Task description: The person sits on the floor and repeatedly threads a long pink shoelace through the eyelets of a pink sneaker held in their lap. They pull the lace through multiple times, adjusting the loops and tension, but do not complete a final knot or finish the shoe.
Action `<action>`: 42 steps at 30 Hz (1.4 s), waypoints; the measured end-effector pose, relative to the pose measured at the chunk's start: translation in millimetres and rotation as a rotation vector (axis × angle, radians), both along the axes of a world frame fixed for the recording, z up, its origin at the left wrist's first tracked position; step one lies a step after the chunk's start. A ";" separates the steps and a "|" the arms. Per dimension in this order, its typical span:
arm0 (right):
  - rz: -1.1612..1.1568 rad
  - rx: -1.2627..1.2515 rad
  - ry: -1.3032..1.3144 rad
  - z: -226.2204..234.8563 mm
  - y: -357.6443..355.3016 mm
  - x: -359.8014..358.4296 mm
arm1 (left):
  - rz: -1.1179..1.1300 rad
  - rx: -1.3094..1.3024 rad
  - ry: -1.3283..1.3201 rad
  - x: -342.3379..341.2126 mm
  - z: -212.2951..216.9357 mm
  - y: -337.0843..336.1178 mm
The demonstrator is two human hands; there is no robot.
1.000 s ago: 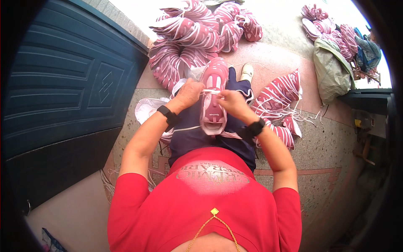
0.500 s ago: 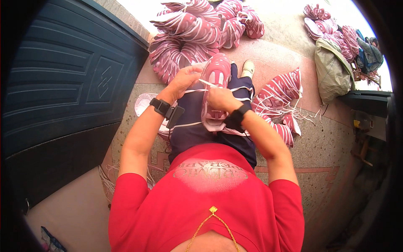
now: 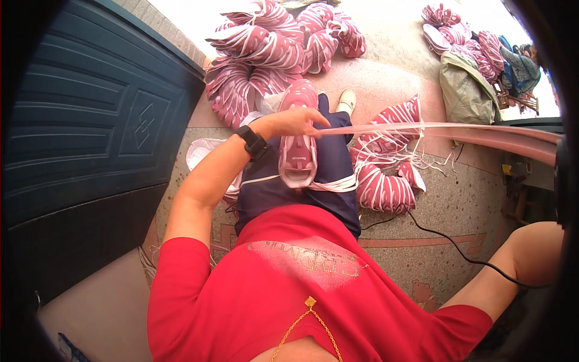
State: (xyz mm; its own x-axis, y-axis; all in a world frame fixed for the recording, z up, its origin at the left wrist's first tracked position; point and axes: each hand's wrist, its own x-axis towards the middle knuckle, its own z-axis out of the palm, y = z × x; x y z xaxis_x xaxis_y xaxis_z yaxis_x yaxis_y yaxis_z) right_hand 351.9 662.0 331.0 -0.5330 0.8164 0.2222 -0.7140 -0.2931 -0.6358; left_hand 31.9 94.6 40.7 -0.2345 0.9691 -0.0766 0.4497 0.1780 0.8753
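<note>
Makeshift shoe workshop: heaped pink uppers [image 3: 256, 47]

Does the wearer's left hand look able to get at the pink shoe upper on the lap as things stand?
Probably yes: the left hand is over the shoe upper, with nothing visible blocking it; the stretched lace runs off to the right.

A long, pale pink lace [image 3: 434, 127] stretches from the bare left hand [image 3: 288, 122] to the right rim, barring the way straight across. That hand covers the middle of the pink-and-white shoe upper [image 3: 298, 152], but its near end is reachable from the lap side. Rightward, a curved bundle of white-edged pink uppers [image 3: 386, 192] and a thin black cord [image 3: 449, 238] obstruct; between cord and lace, a hand could pass. A big pink heap of uppers [image 3: 265, 54] blocks ahead, a dark blue panelled door [image 3: 90, 114] leftward.
</note>
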 end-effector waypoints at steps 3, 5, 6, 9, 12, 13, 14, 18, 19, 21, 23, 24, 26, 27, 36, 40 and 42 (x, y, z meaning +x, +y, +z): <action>-0.229 -0.123 -0.152 -22.8 75.5 37.9 | -0.199 -0.023 -0.285 -9.5 24.1 0.8; -0.306 -0.204 -0.211 -40.9 127.6 62.2 | 0.069 0.202 -0.548 -36.5 36.0 -38.4; -0.327 -0.243 -0.233 -49.9 150.5 72.6 | 0.448 0.232 -0.688 -56.3 42.7 -72.5; -0.282 -0.367 -0.218 -71.7 185.7 83.3 | 0.862 0.741 -1.021 -128.3 74.1 -215.2; -0.005 -0.503 -0.136 -104.7 135.5 43.1 | 1.655 0.900 -0.742 -158.4 103.3 -360.0; 0.051 -0.515 -0.126 -122.0 96.1 21.0 | 1.771 0.791 -0.639 -157.9 104.9 -388.3; 0.256 -0.310 -0.328 -146.3 47.7 -7.8 | 1.929 0.663 -0.543 -159.9 101.6 -399.5; 0.271 0.627 -1.050 -260.0 -190.0 -125.0 | 1.350 0.415 -1.003 -135.6 56.7 -328.6; 0.353 1.029 -1.078 -281.6 -243.9 -141.8 | 1.272 0.286 -1.005 -127.4 42.5 -291.7; 0.827 0.628 -1.022 -317.8 -336.7 -159.0 | 1.119 0.166 -1.101 -99.5 16.3 -217.7; 0.939 0.833 -1.092 -341.4 -399.2 -169.7 | 0.914 0.053 -1.207 -68.6 1.4 -158.1; 0.825 1.058 -1.031 -348.8 -414.6 -173.1 | 0.859 -0.019 -1.218 -54.8 -4.6 -133.1; 0.614 1.317 -0.961 -360.5 -430.4 -177.4 | 0.801 -0.125 -1.130 -26.8 -15.5 -98.5; 0.502 1.354 -0.948 -366.0 -433.8 -179.9 | 0.706 -0.205 -1.066 -20.0 -18.7 -89.9; 0.221 1.553 -0.981 -382.9 -451.6 -193.2 | 0.709 -0.415 -0.427 20.5 -47.8 -74.7; 0.084 1.793 -0.893 -369.5 -452.4 -196.2 | 0.589 -0.346 0.193 27.9 -47.2 -78.2; 0.083 1.664 -1.018 -364.6 -450.9 -197.1 | 0.626 -0.386 0.109 29.2 -47.0 -83.7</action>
